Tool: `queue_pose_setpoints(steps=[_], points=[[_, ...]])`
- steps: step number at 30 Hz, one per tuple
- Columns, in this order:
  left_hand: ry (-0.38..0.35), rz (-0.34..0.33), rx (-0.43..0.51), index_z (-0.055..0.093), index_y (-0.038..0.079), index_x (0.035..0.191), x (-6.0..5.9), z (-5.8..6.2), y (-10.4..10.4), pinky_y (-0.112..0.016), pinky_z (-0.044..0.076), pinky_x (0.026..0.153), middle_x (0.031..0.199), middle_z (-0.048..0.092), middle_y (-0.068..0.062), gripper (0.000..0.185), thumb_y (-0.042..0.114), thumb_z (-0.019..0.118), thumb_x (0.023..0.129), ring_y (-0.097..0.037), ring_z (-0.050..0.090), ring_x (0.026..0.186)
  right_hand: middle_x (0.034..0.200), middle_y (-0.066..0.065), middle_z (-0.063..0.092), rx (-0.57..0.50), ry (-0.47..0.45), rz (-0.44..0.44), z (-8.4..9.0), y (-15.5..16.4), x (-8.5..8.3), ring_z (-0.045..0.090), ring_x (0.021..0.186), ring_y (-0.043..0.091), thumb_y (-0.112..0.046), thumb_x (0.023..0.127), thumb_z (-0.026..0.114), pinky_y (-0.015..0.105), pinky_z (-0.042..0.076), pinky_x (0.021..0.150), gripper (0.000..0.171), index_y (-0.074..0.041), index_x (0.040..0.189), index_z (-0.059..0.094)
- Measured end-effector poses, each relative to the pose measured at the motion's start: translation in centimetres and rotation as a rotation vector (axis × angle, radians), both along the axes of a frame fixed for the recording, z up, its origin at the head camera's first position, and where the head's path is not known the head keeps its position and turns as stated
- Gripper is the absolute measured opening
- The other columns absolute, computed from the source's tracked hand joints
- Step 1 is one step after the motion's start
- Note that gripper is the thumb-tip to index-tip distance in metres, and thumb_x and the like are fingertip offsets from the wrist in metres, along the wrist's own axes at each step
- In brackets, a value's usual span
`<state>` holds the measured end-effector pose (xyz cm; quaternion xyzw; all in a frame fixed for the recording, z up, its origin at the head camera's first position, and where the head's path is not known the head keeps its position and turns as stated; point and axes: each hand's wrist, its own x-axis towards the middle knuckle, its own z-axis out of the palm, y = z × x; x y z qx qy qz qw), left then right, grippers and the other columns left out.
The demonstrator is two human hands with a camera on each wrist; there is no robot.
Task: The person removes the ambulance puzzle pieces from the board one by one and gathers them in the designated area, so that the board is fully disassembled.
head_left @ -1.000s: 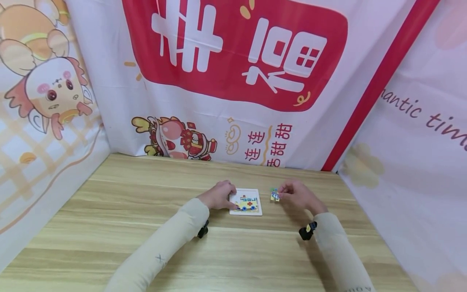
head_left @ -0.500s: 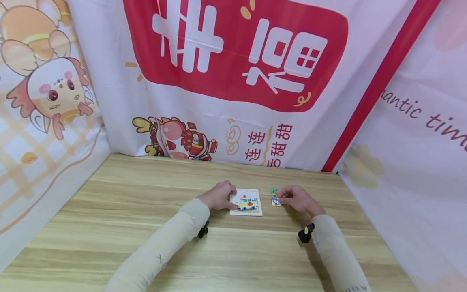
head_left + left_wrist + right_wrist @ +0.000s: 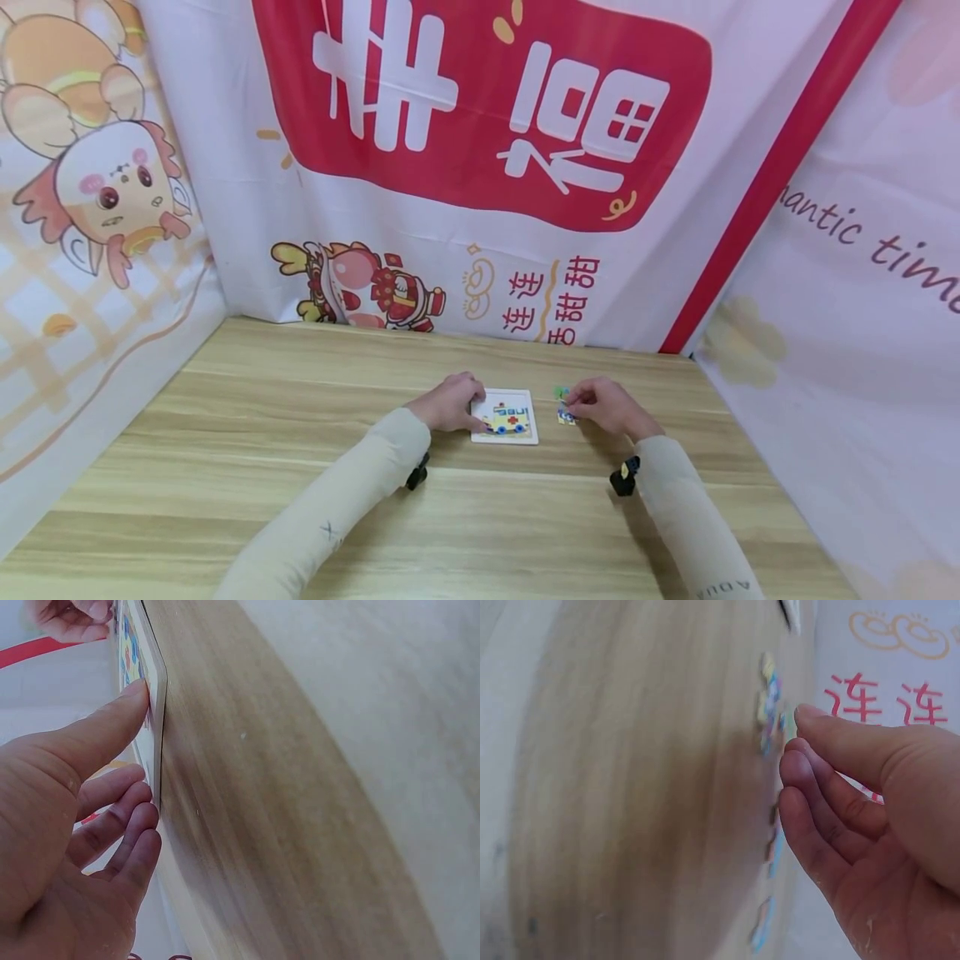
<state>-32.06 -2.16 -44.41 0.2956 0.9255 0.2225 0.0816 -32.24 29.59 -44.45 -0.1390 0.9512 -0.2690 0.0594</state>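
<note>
A white-framed puzzle board (image 3: 534, 429) with a yellow ambulance picture lies on the table. My left hand (image 3: 448, 402) holds its left side, the thumb (image 3: 120, 720) on the picture and the curled fingers against the edge. Right of the board, my right hand (image 3: 606, 404) is bent low over loose jigsaw pieces. A yellow-and-blue jigsaw piece (image 3: 566, 416) lies just below its fingertips, and a green jigsaw piece (image 3: 561, 392) shows above them. In the right wrist view, thumb and fingers (image 3: 799, 769) hover close by the pieces; whether they pinch one is unclear.
More loose jigsaw pieces (image 3: 763, 922) lie flat near the right hand, mostly hidden from the head view. The wood-grain table (image 3: 465, 533) is enclosed by a printed cloth (image 3: 465, 217) at the back and by cloths on both sides.
My right hand has shifted slightly left and toward me. The yellow-and-blue piece has come nearer to me, and its gap from the green piece has widened. The left hand stays on the board.
</note>
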Motion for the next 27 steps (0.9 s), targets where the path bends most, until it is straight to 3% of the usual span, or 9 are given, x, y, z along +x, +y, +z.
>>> queue_pose_setpoints(steps=[9,17,22,27], points=[[-0.005,0.004,0.011,0.062,0.003,0.121,0.2,0.1,0.0,-0.038,0.044,0.101,0.117,0.058,-0.011,0.053,0.033,0.079,0.08,-0.022,0.053,0.106,0.096,0.002,0.07,0.007,-0.031,0.139,1.5,-4.1,0.0,0.064,0.088,0.012,-0.013,0.086,0.072,0.03,0.054,0.082,0.024,-0.008,0.109,0.068],[0.015,-0.008,0.004,0.063,0.002,0.118,0.2,0.2,0.0,-0.037,0.045,0.1,0.115,0.059,-0.011,0.052,0.032,0.079,0.079,-0.022,0.054,0.105,0.097,0.01,0.073,0.018,-0.003,0.303,1.7,-8.2,-0.4,0.067,0.089,0.015,-0.004,0.085,0.07,0.026,0.056,0.079,0.021,-0.002,0.106,0.069],[0.008,-0.01,0.001,0.063,0.003,0.12,0.1,0.2,0.0,-0.037,0.045,0.1,0.116,0.06,-0.011,0.053,0.032,0.08,0.079,-0.022,0.054,0.106,0.097,0.01,0.073,0.043,-0.015,0.321,1.3,-9.5,-0.8,0.067,0.088,0.016,-0.001,0.085,0.07,0.026,0.056,0.078,0.019,-0.003,0.104,0.07],[0.045,-0.034,-0.014,0.065,0.002,0.116,-0.2,0.3,0.1,-0.037,0.046,0.096,0.112,0.061,-0.011,0.052,0.033,0.081,0.078,-0.023,0.054,0.102,0.094,0.004,0.073,0.099,-0.013,0.304,1.2,-10.0,-1.0,0.065,0.087,0.014,-0.002,0.085,0.071,0.031,0.055,0.08,0.018,-0.009,0.101,0.073]])
